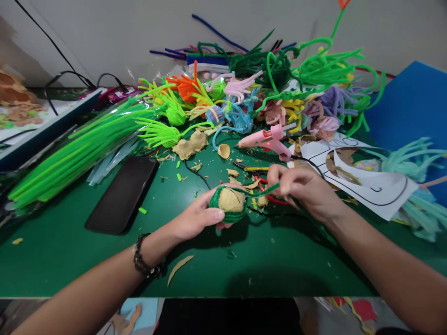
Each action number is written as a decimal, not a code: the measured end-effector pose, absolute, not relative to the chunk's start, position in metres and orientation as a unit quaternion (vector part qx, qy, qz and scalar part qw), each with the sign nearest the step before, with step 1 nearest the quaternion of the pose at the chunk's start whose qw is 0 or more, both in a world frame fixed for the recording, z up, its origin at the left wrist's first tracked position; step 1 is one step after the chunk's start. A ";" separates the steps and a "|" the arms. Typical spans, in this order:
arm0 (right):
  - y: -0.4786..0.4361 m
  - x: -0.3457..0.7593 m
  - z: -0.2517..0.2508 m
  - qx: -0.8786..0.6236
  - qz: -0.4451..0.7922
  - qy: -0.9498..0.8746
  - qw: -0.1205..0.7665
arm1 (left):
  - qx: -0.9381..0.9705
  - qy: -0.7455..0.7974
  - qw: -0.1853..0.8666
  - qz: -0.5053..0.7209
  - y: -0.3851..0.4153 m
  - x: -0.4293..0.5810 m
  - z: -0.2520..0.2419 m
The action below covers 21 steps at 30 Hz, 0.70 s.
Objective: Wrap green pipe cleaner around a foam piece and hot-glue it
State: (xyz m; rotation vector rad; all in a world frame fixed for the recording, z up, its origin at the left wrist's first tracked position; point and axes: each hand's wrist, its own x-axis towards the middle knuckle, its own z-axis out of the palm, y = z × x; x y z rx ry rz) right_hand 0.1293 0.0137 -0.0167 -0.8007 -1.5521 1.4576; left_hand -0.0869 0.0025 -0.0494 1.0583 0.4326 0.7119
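My left hand [195,217] is closed around a tan, lumpy ball [230,200] partly wrapped in dark green pipe cleaner [218,204]. From the ball a free end of the green pipe cleaner [265,190] runs right into my right hand [303,190], which pinches it between closed fingers. Both hands hover over the green table [70,251] near its middle. A beaded bracelet [141,258] sits on my left wrist.
A pink glue gun [268,138] lies just behind the hands. A black phone [124,193] lies to the left beside a pack of bright green pipe cleaners [77,151]. Finished pipe-cleaner shapes [244,93] pile at the back. White printed paper [366,179] lies right, with scraps scattered about.
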 end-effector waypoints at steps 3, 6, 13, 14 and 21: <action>0.019 0.128 -0.025 -0.437 0.482 -0.581 0.489 | 0.528 0.223 0.752 0.326 0.002 -0.087 -0.049; 0.020 0.129 -0.028 -0.495 0.377 -0.629 0.467 | 0.562 0.224 0.735 0.305 0.002 -0.088 -0.045; 0.011 0.123 -0.020 -0.462 0.066 -0.776 0.424 | 0.635 0.235 0.682 0.276 0.002 -0.091 -0.042; 0.010 0.122 -0.019 -0.456 0.053 -0.781 0.423 | 0.639 0.234 0.681 0.270 0.002 -0.091 -0.043; 0.010 0.122 -0.020 -0.428 0.034 -0.810 0.398 | 0.662 0.238 0.663 0.258 0.003 -0.091 -0.044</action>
